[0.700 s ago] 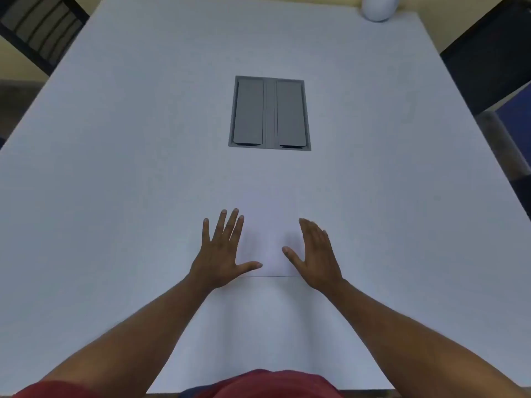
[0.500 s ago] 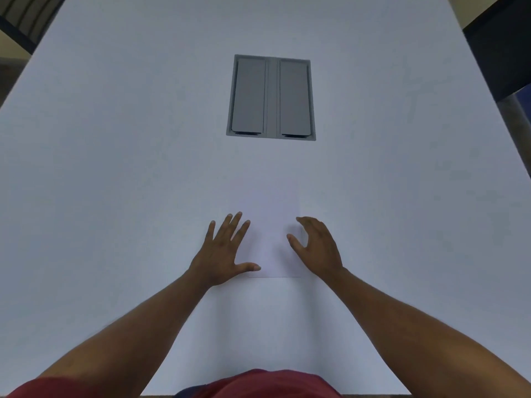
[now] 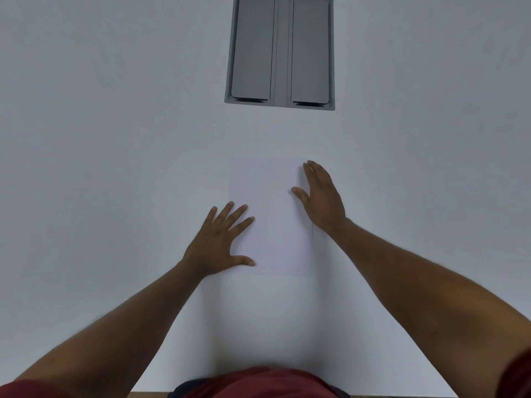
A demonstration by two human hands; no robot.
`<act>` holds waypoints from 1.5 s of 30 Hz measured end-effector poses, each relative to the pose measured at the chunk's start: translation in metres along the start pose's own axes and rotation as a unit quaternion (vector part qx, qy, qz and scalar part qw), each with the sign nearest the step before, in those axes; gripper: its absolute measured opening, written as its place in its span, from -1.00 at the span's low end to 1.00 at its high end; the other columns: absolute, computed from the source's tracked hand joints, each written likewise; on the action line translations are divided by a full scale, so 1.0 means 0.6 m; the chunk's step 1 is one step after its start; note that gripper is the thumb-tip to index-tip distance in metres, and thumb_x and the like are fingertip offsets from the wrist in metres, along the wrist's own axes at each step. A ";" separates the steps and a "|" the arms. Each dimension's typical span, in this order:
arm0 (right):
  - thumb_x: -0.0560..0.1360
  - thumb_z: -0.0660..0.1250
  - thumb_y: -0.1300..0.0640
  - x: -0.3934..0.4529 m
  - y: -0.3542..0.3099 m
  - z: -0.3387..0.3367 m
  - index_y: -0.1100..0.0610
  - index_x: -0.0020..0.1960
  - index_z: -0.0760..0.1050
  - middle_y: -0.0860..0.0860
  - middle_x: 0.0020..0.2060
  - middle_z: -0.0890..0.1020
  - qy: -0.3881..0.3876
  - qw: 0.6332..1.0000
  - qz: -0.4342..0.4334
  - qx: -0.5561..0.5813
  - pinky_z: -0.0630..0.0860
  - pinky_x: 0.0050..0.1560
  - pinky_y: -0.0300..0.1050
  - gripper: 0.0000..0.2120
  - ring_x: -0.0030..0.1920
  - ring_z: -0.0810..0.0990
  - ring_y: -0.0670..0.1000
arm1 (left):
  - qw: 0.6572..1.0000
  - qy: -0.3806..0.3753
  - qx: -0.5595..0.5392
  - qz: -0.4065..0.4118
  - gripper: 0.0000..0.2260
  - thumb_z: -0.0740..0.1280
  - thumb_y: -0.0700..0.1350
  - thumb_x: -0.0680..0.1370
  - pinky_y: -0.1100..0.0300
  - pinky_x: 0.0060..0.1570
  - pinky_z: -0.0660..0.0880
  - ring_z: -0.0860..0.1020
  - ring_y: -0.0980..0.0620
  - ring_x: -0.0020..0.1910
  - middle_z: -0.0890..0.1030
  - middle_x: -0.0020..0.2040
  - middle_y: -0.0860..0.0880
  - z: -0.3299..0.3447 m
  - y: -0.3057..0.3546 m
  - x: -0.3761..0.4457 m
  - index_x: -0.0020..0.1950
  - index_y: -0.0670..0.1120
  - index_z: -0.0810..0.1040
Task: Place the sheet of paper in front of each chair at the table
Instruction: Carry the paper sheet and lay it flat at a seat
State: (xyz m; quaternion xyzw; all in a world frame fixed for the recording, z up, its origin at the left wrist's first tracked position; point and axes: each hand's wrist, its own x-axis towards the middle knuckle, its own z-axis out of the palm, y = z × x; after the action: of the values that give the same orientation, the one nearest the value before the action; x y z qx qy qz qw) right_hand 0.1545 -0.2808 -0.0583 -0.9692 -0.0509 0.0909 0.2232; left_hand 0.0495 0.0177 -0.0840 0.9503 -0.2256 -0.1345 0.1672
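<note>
Plainly, the sheet of paper lies flat on the white worktop, just short of the grey hatch with its two matte lids. My left hand rests spread on its left edge; my right hand lies flat, fingers together, along its right edge. Neither grip clasps anything. I judge the sheet feather-light, limp and quick to slide on the smooth surface, best pinched at an edge or corner.

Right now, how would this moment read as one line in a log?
stage: positioning sheet of paper | left hand: flat on left edge | right hand: flat on right edge | table
</note>
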 end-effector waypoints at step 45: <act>0.57 0.52 0.22 -0.192 -0.045 -0.142 0.08 0.25 0.69 0.04 0.08 0.80 -0.073 0.826 0.182 0.529 0.68 0.08 0.10 -0.74 0.13 0.78 0.19 | 0.782 0.186 -0.480 -0.351 -0.24 0.49 0.23 0.60 0.00 0.34 0.56 0.62 -0.02 0.32 0.53 0.54 -0.03 -0.207 0.092 0.009 0.68 -0.07 0.35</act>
State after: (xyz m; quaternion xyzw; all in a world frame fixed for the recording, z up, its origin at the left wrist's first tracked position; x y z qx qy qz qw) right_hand 0.0574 -0.3084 0.0466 -0.6846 0.1663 0.2138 0.6767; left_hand 0.0741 0.0006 0.0486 0.7673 0.2529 -0.0953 0.5815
